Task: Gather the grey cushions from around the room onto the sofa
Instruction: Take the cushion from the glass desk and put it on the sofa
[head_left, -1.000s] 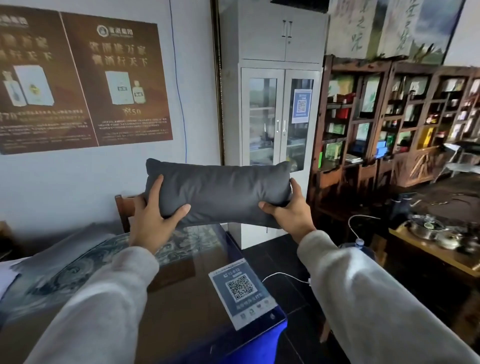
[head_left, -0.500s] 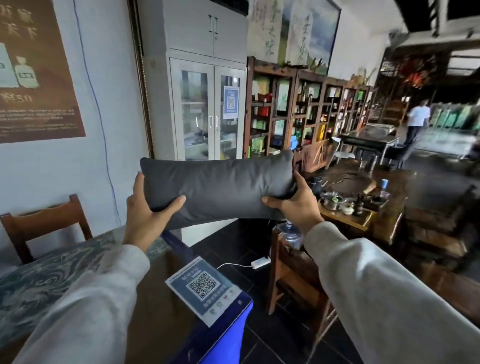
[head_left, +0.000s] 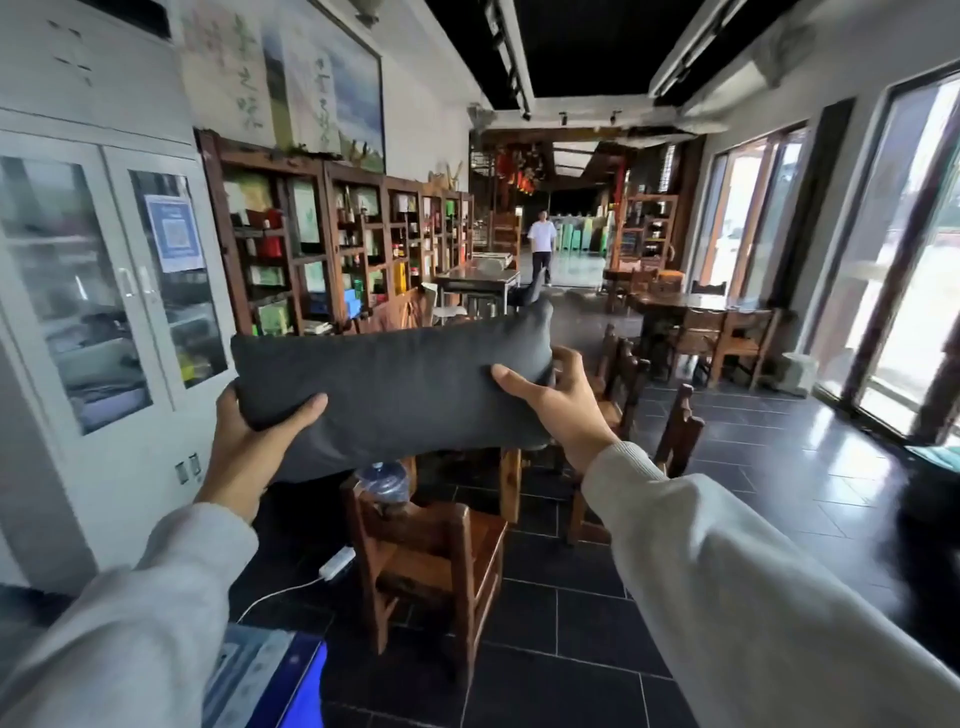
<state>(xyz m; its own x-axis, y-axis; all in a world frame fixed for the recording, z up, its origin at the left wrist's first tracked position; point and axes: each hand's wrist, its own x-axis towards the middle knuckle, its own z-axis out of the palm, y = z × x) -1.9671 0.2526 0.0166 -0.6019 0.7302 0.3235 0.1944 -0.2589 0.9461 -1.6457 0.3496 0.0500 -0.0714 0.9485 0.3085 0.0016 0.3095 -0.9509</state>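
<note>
A long dark grey cushion (head_left: 400, 384) is held level at chest height in front of me. My left hand (head_left: 249, 441) grips its left end, thumb on the front face. My right hand (head_left: 563, 405) grips its right end, thumb on the front and fingers behind. Both arms are stretched forward in light grey sleeves. No sofa can be seen in this view.
A wooden chair (head_left: 431, 551) stands just below the cushion, with a water bottle (head_left: 384, 480) behind it. A white cabinet (head_left: 104, 291) and wooden shelves (head_left: 337, 249) line the left wall. Dark tables and chairs (head_left: 701, 322) fill the right. A person (head_left: 541, 247) stands far down the room.
My view has swung right, from the poster wall and glass-topped table to the long room. The cushion stays held in both hands in front of me.
</note>
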